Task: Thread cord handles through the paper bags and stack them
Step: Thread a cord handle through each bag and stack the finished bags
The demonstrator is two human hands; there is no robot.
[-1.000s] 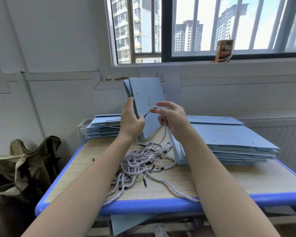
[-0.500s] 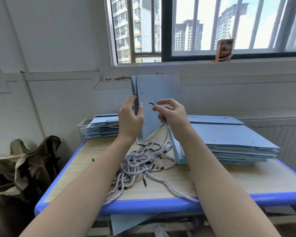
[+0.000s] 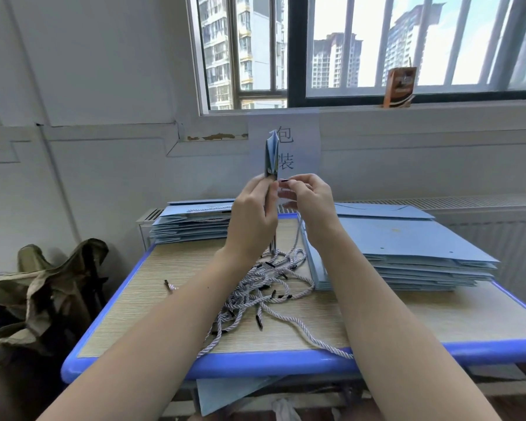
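A flat blue paper bag (image 3: 271, 158) stands upright and edge-on to me above the table. My left hand (image 3: 252, 214) grips its near edge. Just to its right, my right hand (image 3: 308, 197) pinches the black-tipped end of a grey twisted cord (image 3: 298, 238) close against the bag; the cord hangs down to a tangled pile of cords (image 3: 261, 290) on the table. A tall stack of flat blue bags (image 3: 407, 253) lies at the right. A lower stack of bags (image 3: 192, 221) with cords showing lies at the back left.
The wooden table has a blue rim (image 3: 255, 363). A loose cord (image 3: 325, 344) trails over its front edge. An olive folding stool (image 3: 52, 287) sits on the floor at the left. A blue sheet (image 3: 225, 393) hangs under the table. An orange carton (image 3: 400, 86) stands on the windowsill.
The bag has turned from showing its face to edge-on, and rose slightly. My right hand brought the cord tip up against the bag's side.
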